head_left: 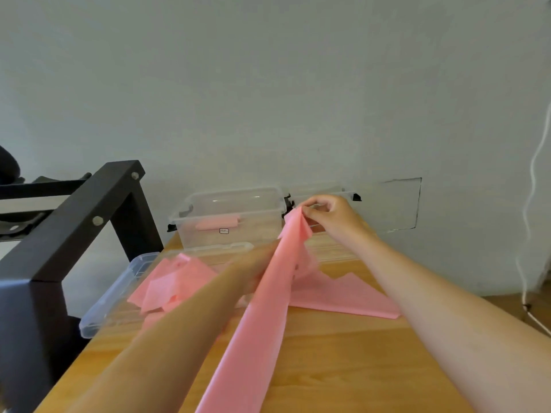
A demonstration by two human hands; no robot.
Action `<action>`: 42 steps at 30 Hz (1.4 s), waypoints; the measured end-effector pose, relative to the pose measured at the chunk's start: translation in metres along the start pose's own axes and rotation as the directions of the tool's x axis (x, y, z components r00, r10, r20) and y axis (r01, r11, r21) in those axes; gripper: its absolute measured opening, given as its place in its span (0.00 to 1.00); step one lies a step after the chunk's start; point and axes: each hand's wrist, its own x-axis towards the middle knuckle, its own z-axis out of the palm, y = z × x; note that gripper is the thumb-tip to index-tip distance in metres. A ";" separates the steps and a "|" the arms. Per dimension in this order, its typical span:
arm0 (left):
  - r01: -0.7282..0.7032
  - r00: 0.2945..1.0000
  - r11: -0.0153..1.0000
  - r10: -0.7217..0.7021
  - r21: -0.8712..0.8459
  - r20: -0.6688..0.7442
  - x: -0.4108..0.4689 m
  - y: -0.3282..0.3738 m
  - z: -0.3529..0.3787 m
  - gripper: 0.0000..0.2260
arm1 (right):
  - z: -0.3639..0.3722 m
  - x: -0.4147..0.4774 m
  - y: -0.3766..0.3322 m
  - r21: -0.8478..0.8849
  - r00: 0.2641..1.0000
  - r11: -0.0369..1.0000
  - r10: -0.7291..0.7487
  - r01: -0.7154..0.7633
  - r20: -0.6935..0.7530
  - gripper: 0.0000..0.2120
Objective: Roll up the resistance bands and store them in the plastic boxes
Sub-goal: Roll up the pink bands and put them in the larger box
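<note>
Pink band [262, 338] runs as a long flat strip from the near edge of the table [343, 368] up to our right hand [325, 216], whose fingertips pinch its far end, raised just right of the clear box [259, 231]. Our left hand [253, 272] sits against the strip midway. It is blurred, so we cannot tell whether its fingers close on it.

We judge the band light, limp and stretchy: best taken at the end corners and kept taut while rolling.

A roll [217, 224] lies in the box.

Room is tight: lid [98, 311] and crumpled band [170, 281] left, flat band [351, 296] right, black frame [89, 222] beyond the left edge.
</note>
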 end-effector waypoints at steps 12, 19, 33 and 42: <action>-0.291 0.937 0.957 0.285 0.000 -0.202 0.023 0.070 -0.045 0.10 | 0.003 0.026 -0.012 0.347 0.984 0.921 0.173 -0.177 0.043 0.02; -0.268 0.963 0.949 0.257 -0.167 -0.081 0.031 0.131 -0.065 0.14 | 0.026 0.054 -0.016 0.313 0.866 0.841 0.306 -0.441 0.397 0.35; -0.339 0.940 0.939 0.337 -0.048 -0.055 0.059 0.155 -0.091 0.05 | 0.024 0.116 -0.042 0.485 0.981 0.859 0.090 -0.165 0.174 0.07; -0.393 0.919 0.920 0.391 -0.017 -0.058 0.059 0.173 -0.104 0.03 | 0.019 0.133 -0.059 0.430 0.984 0.886 0.147 -0.174 0.097 0.07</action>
